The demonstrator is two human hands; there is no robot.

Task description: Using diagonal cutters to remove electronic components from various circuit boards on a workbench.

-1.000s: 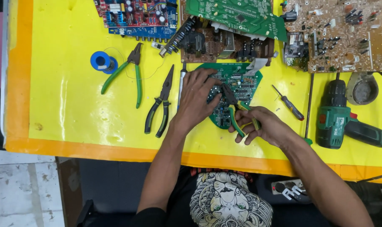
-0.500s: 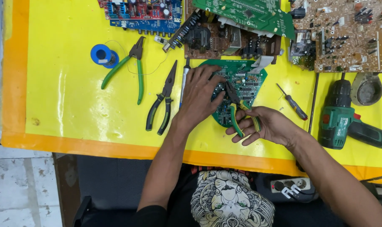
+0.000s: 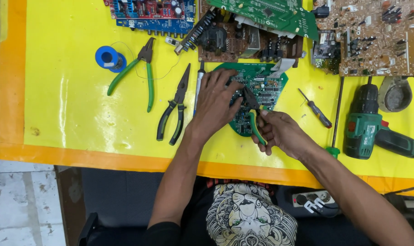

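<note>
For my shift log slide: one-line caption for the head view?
Left hand steadies a green circuit board while right hand works green-handled pliers on it, yellow table.

A yellow table [image 3: 70,114] with an orange front edge carries circuit boards [image 3: 261,91] along its far edge, a blue solder spool [image 3: 107,57], two green-handled pliers [image 3: 173,111], a screwdriver [image 3: 315,108] and a green drill [image 3: 375,130] toward its right edge.

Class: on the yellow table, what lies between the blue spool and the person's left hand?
In the head view, between the blue spool and the left hand lie green-handled pliers, then dark long-nose pliers.
</note>
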